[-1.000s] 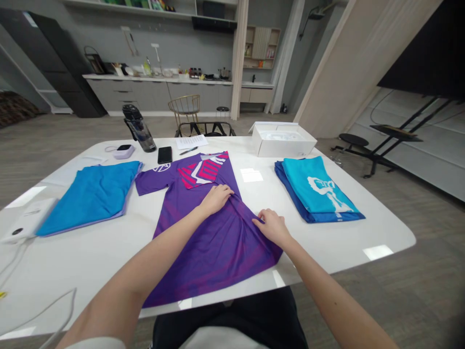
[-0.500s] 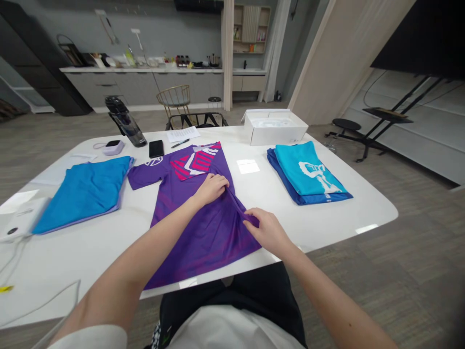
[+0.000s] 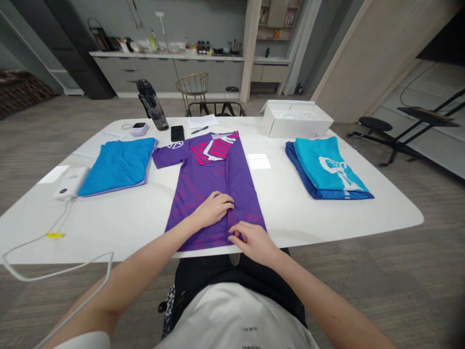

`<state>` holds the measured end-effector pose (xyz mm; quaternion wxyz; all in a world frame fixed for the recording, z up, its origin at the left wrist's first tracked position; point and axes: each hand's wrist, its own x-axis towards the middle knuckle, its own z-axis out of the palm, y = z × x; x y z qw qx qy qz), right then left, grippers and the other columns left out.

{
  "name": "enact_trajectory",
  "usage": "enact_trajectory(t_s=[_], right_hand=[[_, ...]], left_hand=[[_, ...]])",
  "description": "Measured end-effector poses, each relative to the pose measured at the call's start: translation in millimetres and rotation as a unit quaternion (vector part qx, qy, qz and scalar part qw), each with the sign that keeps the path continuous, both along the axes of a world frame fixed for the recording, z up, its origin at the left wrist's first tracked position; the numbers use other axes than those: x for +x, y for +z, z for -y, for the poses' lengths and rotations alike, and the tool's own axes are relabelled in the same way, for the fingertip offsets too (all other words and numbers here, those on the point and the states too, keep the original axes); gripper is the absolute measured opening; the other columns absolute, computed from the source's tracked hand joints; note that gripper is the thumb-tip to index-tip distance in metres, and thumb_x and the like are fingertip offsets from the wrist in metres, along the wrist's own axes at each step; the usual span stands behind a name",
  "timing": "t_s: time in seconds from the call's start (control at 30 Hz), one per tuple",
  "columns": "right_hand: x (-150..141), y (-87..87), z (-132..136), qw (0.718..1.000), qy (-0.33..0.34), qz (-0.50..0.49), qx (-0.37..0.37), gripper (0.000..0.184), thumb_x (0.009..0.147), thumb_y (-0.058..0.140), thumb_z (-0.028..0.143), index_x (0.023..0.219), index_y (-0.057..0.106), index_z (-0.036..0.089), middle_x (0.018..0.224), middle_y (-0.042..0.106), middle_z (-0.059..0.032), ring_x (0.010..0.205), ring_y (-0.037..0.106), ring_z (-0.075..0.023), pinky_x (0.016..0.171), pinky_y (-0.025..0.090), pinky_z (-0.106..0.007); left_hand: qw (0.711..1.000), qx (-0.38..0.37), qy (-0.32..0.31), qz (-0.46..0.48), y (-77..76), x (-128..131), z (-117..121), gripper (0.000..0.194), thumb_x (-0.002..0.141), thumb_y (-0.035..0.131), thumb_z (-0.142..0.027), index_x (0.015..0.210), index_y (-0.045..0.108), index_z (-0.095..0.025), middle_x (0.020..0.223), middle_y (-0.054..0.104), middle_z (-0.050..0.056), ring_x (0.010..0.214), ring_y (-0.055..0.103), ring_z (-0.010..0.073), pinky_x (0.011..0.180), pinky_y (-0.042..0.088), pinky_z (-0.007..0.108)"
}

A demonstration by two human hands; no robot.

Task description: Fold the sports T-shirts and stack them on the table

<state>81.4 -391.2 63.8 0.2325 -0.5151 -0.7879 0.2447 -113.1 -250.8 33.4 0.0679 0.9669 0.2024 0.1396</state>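
Note:
A purple short-sleeved T-shirt [image 3: 203, 179] with a pink, red and white chest pattern lies on the white table. Its right side is folded inward, leaving a lengthwise strip over the body, and one sleeve sticks out to the left. My left hand [image 3: 214, 208] rests on the shirt with loosely bent fingers, their tips at the inner edge of the fold. Lower down, close to the hem, my right hand [image 3: 252, 240] has thumb and forefinger brought together on that folded edge.
Folded blue clothing [image 3: 119, 165] lies at left beside a white device [image 3: 70, 184] with a cable. A turquoise and dark blue folded pile [image 3: 327, 167] is at right. Behind stand a white box [image 3: 298, 121], a phone [image 3: 177, 133], a pen [image 3: 199, 130] and a bottle [image 3: 154, 106].
The shirt's right side now lies flat, folded inward over the body. Both hands have moved down along the fold toward the hem, the right one also leftward. My view has shifted.

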Motion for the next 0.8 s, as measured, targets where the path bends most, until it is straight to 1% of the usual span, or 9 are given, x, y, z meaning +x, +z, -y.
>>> enact_trajectory(t_s=[0.1,0.17,0.23,0.33,0.43,0.53,0.7,0.8], right_hand=[[23.1,-6.9,-3.5,0.998,-0.036,0.042,0.039,0.015,0.101,0.056,0.030,0.106,0.067,0.022,0.095,0.068,-0.0038,0.086,0.065,-0.0175,0.080,0.047,-0.029],[38.7,-12.5,-5.3,0.994,-0.053,0.081,0.046,0.013,0.101,0.056,0.030,0.103,0.066,0.022,0.094,0.067,-0.0045,0.083,0.064,-0.0180,0.078,0.047,-0.030],[51.5,-17.9,-4.0,0.991,-0.053,0.112,0.042,0.012,0.100,0.058,0.032,0.099,0.065,0.022,0.091,0.066,-0.0038,0.080,0.062,-0.0181,0.076,0.046,-0.031],[63.9,-22.8,2.6,0.989,-0.043,0.134,0.044,0.013,0.099,0.060,0.034,0.095,0.063,0.022,0.085,0.065,-0.0027,0.079,0.060,-0.0186,0.077,0.043,-0.031],[70.9,-23.2,8.3,0.989,-0.045,0.137,0.046,0.016,0.099,0.061,0.036,0.092,0.062,0.022,0.081,0.064,-0.0016,0.076,0.059,-0.0183,0.075,0.041,-0.031],[75.1,-20.7,10.0,0.988,-0.047,0.135,0.052,0.018,0.099,0.061,0.037,0.089,0.062,0.022,0.079,0.063,-0.0016,0.076,0.058,-0.0183,0.074,0.040,-0.031],[78.0,-16.7,14.9,0.988,-0.026,0.140,0.064,0.016,0.099,0.061,0.034,0.090,0.063,0.021,0.083,0.064,-0.0026,0.080,0.059,-0.0190,0.076,0.039,-0.032],[78.2,-18.0,23.2,0.988,-0.026,0.138,0.065,0.015,0.101,0.057,0.032,0.094,0.064,0.021,0.088,0.065,-0.0039,0.083,0.060,-0.0195,0.078,0.040,-0.033]], left_hand=[[1.000,-0.006,-0.028,0.002,1.4,-1.9,16.0,0.029,0.099,0.045,-0.016,0.117,0.067,-0.022,0.128,0.067,0.007,0.125,0.057,0.0198,0.116,0.030,0.043],[0.999,-0.015,-0.036,0.002,3.8,-2.8,25.5,0.028,0.098,0.047,-0.016,0.116,0.068,-0.021,0.125,0.068,0.007,0.119,0.060,0.0194,0.114,0.034,0.041],[0.999,-0.026,-0.040,0.008,6.0,-5.0,35.4,0.027,0.096,0.051,-0.018,0.115,0.069,-0.021,0.122,0.069,0.007,0.115,0.062,0.0193,0.111,0.037,0.039],[0.998,-0.036,-0.057,0.021,7.8,-11.2,51.6,0.023,0.097,0.053,-0.022,0.111,0.071,-0.021,0.116,0.071,0.006,0.112,0.063,0.0188,0.110,0.038,0.039],[0.997,-0.036,-0.069,0.028,8.3,-17.6,66.8,0.024,0.101,0.051,-0.026,0.111,0.072,-0.021,0.113,0.072,0.006,0.110,0.063,0.0180,0.105,0.041,0.036],[0.996,-0.038,-0.067,0.039,10.1,-19.5,76.6,0.025,0.103,0.051,-0.031,0.112,0.071,-0.021,0.112,0.073,0.005,0.108,0.063,0.0177,0.103,0.042,0.035],[0.997,-0.041,-0.035,0.050,13.2,-15.5,80.8,0.028,0.104,0.047,-0.034,0.107,0.071,-0.020,0.104,0.073,0.005,0.098,0.064,0.0169,0.095,0.043,0.034],[0.998,-0.043,-0.023,0.026,11.9,-14.1,83.6,0.029,0.105,0.045,-0.034,0.105,0.071,-0.020,0.098,0.071,0.005,0.092,0.062,0.0165,0.088,0.042,0.033]])
